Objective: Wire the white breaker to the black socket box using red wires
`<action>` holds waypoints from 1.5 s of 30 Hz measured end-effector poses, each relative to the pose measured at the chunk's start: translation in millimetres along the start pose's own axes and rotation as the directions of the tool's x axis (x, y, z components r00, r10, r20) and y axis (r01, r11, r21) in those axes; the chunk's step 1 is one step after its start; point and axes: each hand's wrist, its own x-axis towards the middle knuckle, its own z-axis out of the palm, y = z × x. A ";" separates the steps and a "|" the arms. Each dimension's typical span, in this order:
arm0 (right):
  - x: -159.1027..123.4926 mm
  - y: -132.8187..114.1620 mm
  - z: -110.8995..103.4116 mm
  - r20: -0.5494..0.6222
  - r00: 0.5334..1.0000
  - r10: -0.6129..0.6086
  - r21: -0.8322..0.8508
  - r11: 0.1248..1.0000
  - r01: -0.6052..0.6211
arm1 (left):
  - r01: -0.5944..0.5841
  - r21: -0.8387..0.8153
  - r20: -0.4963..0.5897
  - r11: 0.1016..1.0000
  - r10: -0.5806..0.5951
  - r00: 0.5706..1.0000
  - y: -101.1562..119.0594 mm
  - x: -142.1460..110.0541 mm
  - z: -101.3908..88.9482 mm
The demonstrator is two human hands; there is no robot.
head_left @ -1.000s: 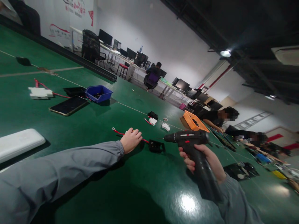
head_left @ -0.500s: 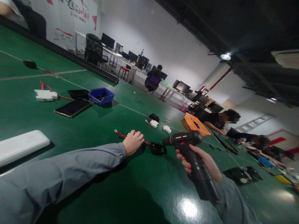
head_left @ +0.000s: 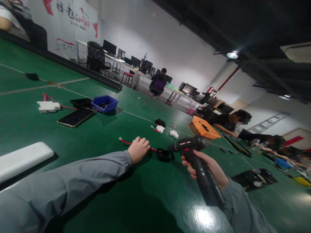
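Observation:
My right hand [head_left: 206,165] is wrapped round the handle of a black cordless drill [head_left: 189,144]. The drill points left, and its tip is at a small open black housing [head_left: 164,154]; whether they touch I cannot tell. My left hand [head_left: 138,149] is closed over a small part, mostly hidden, that looks like a circuit breaker with white and orange bits showing. A red wire [head_left: 125,141] with a metal ring lug sticks out on its left. More red wire runs from under the fingers to the housing.
Beyond my hands lie white breaker-like blocks [head_left: 160,129] and an orange bin [head_left: 205,127] of dark parts. On the left are a blue bin [head_left: 105,103], a phone [head_left: 76,117], a white block with red wire [head_left: 48,106] and a white case [head_left: 24,160]. Co-workers [head_left: 230,121] sit at right.
The drill has moved slightly left, bringing its tip to the black housing. My left hand stays in place. The view has shifted slightly.

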 end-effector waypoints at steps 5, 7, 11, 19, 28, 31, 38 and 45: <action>1.0 0.3 0.4 -0.013 1.000 -0.011 0.000 1.000 0.011 | -0.007 0.007 0.007 1.000 0.007 1.000 -0.4 0.0 0.0; 2.0 0.3 0.1 -0.007 1.000 -0.009 0.008 1.000 0.009 | -0.009 0.003 0.013 1.000 0.009 1.000 -0.4 0.0 0.0; 3.8 -0.2 -1.2 -0.003 1.000 -0.005 0.022 1.000 0.005 | -0.003 -0.001 0.026 1.000 0.003 1.000 -0.1 0.0 0.2; 3.3 -1.3 -2.3 -0.006 1.000 -0.005 0.028 1.000 0.005 | -0.009 0.007 0.013 1.000 0.009 1.000 -0.1 -0.5 -0.2; 0.3 0.1 1.1 -0.017 1.000 0.027 0.047 0.999 -0.026 | -0.008 0.003 0.010 1.000 0.008 1.000 0.3 -0.3 -2.9; -1.2 1.4 1.0 -0.010 0.999 0.031 0.047 0.998 -0.030 | 0.004 0.003 0.003 1.000 -0.004 1.000 0.5 -0.3 -2.8; -3.9 0.9 2.6 -0.001 1.000 0.013 0.048 0.999 -0.013 | -0.001 -0.005 0.004 1.000 0.001 1.000 0.3 -0.4 -1.5; -0.9 0.2 6.3 -0.031 1.000 -0.006 0.016 1.000 0.007 | -0.003 -0.001 0.004 1.000 0.003 1.000 0.6 0.7 -0.8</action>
